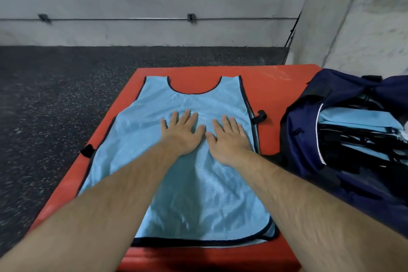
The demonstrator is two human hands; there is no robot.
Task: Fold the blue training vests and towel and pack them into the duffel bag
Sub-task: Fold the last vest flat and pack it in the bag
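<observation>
A light blue mesh training vest [192,194] with dark trim lies spread flat on a red mat [276,86], its neck opening at the far end. My left hand [183,132] and my right hand [229,139] press flat on the vest's middle, side by side, fingers straight and spread. A navy duffel bag [313,104] stands open to the right of the mat, with several folded blue vests [357,121] and black straps inside. No towel shows in view.
Black elastic side straps stick out of the vest at the left edge [87,150] and the right edge [260,115]. Dark speckled floor [55,106] surrounds the mat on the left and far side. A concrete wall and pillar [344,17] stand behind.
</observation>
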